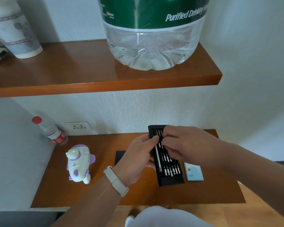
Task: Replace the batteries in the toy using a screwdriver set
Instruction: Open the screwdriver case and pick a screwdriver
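head view: left hand (138, 158) steadying the open black screwdriver set (166, 158), right hand (181, 144) pinching at a bit in its upper rows. toy (79, 163) untouched at left on desk (195, 192). early stage, probably: screws, batteries, closing all ahead.

A big water jug (152, 32) and paper cup (15, 30) sit on the shelf (72, 69) above the hands; a small bottle (52, 131) leans far left.
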`<action>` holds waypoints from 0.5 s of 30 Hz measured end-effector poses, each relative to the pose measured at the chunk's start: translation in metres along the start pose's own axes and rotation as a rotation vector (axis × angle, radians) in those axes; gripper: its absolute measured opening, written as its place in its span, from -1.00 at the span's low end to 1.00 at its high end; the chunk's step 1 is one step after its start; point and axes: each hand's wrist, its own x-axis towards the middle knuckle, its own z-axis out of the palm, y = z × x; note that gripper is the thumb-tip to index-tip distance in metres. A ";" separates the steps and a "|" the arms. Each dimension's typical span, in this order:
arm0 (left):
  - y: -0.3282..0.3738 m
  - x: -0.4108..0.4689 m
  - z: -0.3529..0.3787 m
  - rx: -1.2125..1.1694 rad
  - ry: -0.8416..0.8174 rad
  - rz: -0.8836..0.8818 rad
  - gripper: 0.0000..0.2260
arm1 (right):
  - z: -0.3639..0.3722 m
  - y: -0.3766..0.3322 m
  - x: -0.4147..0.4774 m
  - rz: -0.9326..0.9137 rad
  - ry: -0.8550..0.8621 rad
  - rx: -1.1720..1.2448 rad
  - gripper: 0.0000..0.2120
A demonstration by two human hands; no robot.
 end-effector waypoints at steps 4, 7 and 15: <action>0.001 0.002 -0.001 0.002 0.018 -0.008 -0.72 | 0.001 0.000 0.000 0.034 0.015 0.075 -0.90; 0.000 0.003 -0.001 0.011 0.018 -0.021 -0.72 | -0.001 0.004 0.001 0.092 -0.020 0.155 -0.81; -0.002 0.002 0.000 -0.002 -0.003 -0.029 -0.72 | -0.006 0.003 0.007 0.063 -0.086 0.103 -0.90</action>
